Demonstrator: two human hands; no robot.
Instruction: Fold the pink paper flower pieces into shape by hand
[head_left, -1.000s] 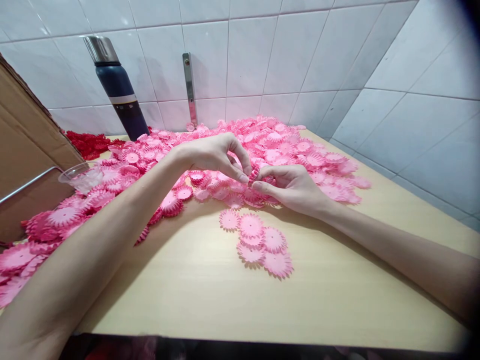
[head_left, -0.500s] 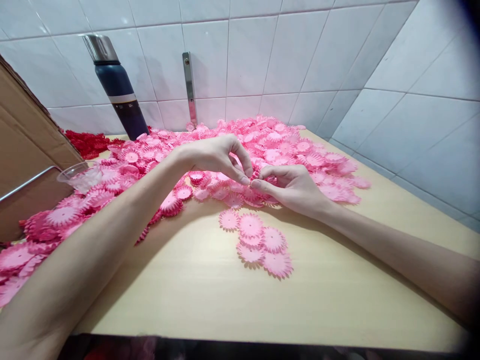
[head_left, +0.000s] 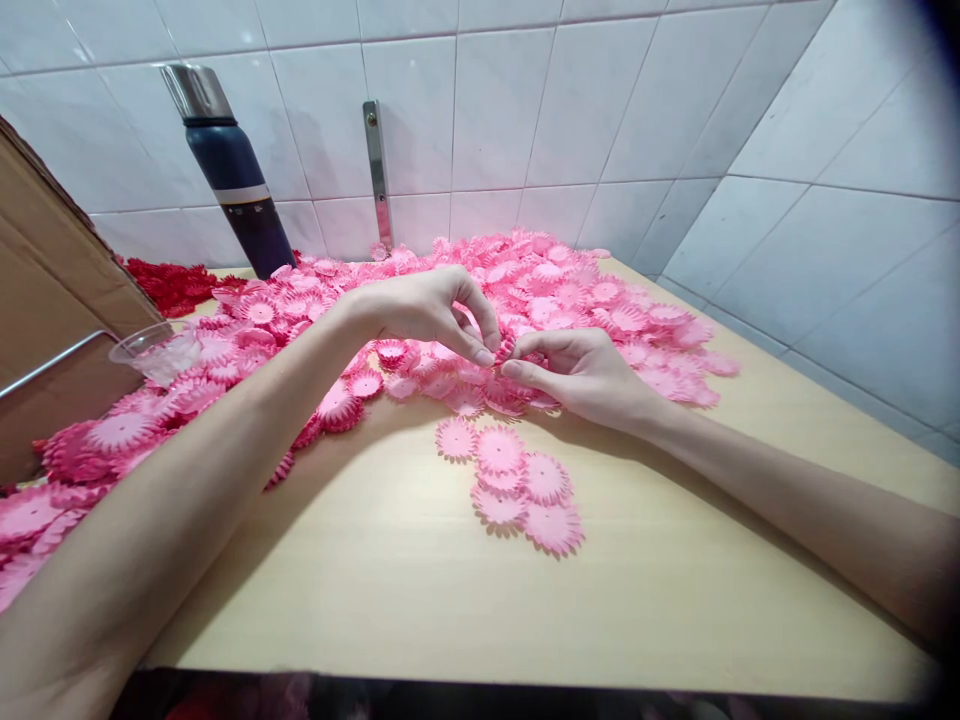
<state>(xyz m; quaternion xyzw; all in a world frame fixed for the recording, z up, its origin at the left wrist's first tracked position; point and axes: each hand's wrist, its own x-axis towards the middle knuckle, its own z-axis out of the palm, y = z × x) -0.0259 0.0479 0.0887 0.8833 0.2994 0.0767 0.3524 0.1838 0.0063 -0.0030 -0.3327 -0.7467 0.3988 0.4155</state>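
Both hands meet above the near edge of a heap (head_left: 570, 295) of pink discs. Between their fingertips is a small pink piece (head_left: 505, 347) with a toothed edge (how many layers it has is hard to tell, since the fingers hide part of it). The left hand (head_left: 442, 310) arches over from the left, wrist high, its grip clamped on the piece's left side with thumb and finger together at the tips. The right hand (head_left: 592, 370) comes in lower, its grip pinched on the other side, thumb below and forefinger above.

Just in front of the hands, a cluster (head_left: 517, 490) of loose discs lies on the bench (head_left: 360, 600), most of them overlapping. The heap runs from the far right round behind the hands and down the left side. At its left stands a clear cup (head_left: 161, 352), near a cardboard box (head_left: 60, 300). A dark blue bottle (head_left: 232, 180) with a steel cap rises behind, beside a red pile (head_left: 169, 285). A metal strip (head_left: 376, 170) is fixed to the tiled wall (head_left: 495, 110).
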